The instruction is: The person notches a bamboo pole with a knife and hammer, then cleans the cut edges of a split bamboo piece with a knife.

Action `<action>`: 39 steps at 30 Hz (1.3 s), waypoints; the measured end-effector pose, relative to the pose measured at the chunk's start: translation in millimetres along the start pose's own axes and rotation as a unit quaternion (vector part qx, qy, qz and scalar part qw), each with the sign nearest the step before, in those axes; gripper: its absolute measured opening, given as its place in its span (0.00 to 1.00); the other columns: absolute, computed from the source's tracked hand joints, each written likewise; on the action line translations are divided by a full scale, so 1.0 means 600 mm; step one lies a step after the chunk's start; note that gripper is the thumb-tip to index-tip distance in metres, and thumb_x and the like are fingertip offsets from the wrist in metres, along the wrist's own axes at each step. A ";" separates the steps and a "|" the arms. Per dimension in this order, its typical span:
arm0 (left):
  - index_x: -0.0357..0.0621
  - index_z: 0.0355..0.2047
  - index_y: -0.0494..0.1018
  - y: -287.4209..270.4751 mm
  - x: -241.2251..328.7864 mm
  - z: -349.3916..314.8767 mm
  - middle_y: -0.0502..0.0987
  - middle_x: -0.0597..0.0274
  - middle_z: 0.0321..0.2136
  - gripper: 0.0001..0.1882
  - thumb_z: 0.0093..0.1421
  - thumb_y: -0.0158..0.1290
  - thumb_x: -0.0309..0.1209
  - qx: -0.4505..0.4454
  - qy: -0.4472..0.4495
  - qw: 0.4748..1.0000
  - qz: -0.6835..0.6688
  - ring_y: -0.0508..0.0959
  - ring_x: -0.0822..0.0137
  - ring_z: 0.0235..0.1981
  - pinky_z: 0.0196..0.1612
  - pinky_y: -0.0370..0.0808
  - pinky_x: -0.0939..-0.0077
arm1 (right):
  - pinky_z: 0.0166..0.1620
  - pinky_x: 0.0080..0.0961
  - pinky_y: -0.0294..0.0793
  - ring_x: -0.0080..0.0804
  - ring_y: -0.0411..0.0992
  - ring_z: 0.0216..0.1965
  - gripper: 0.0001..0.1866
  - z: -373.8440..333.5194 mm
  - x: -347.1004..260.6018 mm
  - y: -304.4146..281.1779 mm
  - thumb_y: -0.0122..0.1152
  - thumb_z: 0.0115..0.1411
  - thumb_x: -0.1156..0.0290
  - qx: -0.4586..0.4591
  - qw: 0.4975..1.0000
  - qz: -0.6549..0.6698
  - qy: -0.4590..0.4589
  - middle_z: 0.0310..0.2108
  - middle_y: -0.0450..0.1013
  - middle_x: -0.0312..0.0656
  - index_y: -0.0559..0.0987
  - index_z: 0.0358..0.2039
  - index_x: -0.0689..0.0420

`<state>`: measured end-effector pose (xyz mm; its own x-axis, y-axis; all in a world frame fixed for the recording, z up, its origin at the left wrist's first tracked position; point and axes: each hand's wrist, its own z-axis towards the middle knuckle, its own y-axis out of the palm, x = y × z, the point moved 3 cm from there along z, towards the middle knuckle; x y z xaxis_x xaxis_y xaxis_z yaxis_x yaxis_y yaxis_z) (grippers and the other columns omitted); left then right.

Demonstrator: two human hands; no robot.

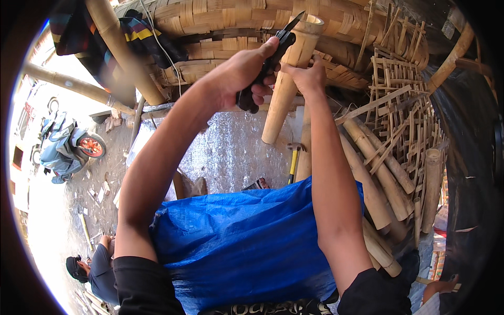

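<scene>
My left hand (244,73) is closed around a black-handled knife (285,40). Its thumb lies along the top of the handle, and the narrow pointed blade slants up and to the right, close to the tube's upper end. A pale bamboo tube (278,113) leans upright before me, its hollow mouth at the top. My right hand (307,77) grips this tube from the right side, fingers partly hidden behind it. Whether the blade touches the bamboo I cannot tell.
A blue tarp (241,226) covers my lap. Beyond it lie a silvery sheet (226,152) and a yellow-handled hammer (293,164). Bamboo poles (386,184) and slatted frames (396,84) crowd the right. A motorbike (65,144) and a seated person (102,273) are at left.
</scene>
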<state>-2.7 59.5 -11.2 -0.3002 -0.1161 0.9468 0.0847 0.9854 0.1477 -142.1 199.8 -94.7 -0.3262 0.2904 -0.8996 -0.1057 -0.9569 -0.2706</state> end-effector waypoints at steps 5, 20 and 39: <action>0.44 0.35 0.67 -0.054 0.023 -0.006 0.65 0.70 0.17 0.29 0.70 0.40 0.60 -0.050 0.015 0.993 0.108 0.62 0.76 0.12 0.16 0.62 0.78 | 0.48 0.34 0.79 0.43 0.80 0.42 0.45 -0.019 -0.011 0.004 0.86 0.33 0.53 -0.007 1.000 -0.016 -0.018 0.41 0.79 0.52 0.73 0.47 0.65; 0.48 0.28 0.66 -0.138 0.056 -0.033 0.61 0.74 0.14 0.31 0.68 0.39 0.65 -0.052 -0.104 0.977 0.180 0.59 0.81 0.10 0.11 0.58 0.85 | 0.54 0.37 0.71 0.36 0.73 0.48 0.55 -0.022 -0.046 0.005 0.69 0.44 0.29 -0.197 0.969 0.147 0.026 0.47 0.74 0.49 0.70 0.56 0.67; 0.47 0.24 0.66 -0.137 0.105 -0.052 0.61 0.77 0.13 0.34 0.67 0.39 0.66 -0.030 -0.142 0.945 0.293 0.60 0.82 0.10 0.11 0.59 0.85 | 0.68 0.37 0.55 0.36 0.62 0.65 0.45 -0.024 -0.140 -0.010 0.50 0.65 0.37 -0.135 0.934 0.312 0.111 0.65 0.62 0.49 0.60 0.67 0.65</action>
<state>0.9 -32.9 44.9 -0.4270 0.4935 0.7577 0.3659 0.8606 -0.3543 -100.3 181.1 -22.4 -0.0388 -0.3035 -0.9520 0.2908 -0.9150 0.2798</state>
